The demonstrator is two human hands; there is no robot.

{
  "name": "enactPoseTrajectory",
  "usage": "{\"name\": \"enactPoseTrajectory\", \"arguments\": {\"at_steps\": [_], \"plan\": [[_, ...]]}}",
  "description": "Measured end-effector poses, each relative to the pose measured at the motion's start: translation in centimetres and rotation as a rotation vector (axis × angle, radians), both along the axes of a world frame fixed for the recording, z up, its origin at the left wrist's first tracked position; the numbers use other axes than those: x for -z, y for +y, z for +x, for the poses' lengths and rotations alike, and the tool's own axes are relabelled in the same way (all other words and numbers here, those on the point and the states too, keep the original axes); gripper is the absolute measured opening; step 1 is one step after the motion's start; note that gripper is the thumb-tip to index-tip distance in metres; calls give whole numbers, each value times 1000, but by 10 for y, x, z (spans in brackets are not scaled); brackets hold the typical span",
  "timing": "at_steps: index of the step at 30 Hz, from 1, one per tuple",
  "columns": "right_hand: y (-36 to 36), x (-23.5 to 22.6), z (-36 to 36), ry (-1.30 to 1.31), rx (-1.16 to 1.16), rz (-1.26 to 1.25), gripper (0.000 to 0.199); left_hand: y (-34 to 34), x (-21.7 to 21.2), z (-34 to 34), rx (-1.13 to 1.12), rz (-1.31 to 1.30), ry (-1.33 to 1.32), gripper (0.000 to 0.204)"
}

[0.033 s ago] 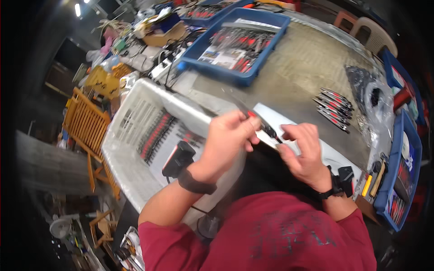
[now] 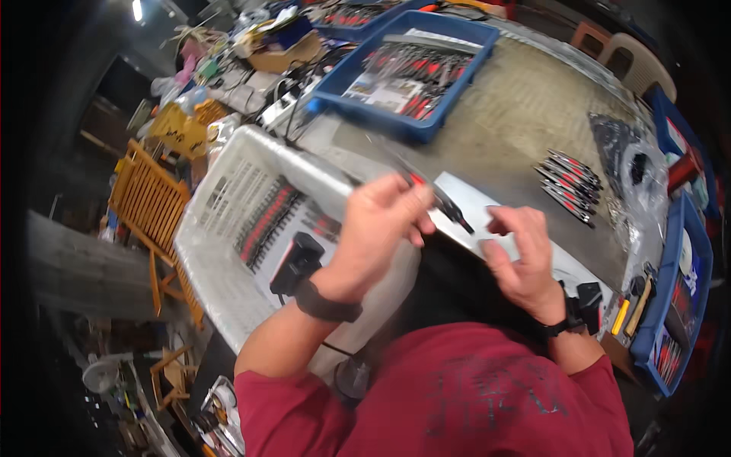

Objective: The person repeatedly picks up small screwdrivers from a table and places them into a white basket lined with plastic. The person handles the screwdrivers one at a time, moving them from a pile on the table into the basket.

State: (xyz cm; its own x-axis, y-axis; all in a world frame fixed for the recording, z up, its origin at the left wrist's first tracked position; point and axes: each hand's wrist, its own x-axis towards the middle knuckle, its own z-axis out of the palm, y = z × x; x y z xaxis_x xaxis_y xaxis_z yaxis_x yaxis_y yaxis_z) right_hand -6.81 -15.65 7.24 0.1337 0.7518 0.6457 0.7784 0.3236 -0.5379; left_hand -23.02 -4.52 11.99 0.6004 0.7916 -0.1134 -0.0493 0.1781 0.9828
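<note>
Left hand [image 2: 384,219] pinching red-and-black pen-shaped tool [image 2: 452,209], right hand [image 2: 522,257] free, thumb and fingers parted just beside its dark tip.

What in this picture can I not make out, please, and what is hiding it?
- Head view: part of the black-and-red tool, covered by the fingers of the left hand; its upper end is blurred.
- Head view: some contents of the white crate, behind the black device on the left wrist.
- Head view: the far blue tray, cut off by the top edge.
</note>
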Motion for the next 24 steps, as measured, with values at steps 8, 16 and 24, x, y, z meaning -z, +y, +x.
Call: {"name": "enactPoseTrajectory", "arguments": {"at_steps": [8, 16, 24], "plan": [[-24, 36, 28, 443, 175, -158, 22, 99, 22, -106, -552, 174, 98, 15], [-51, 65, 47, 508, 271, -250, 22, 127, 141, -172, -571, -242, 482, 19], [-55, 67, 46, 513, 281, -280, 21, 126, 216, -183, -537, -430, 653, 16]]}}
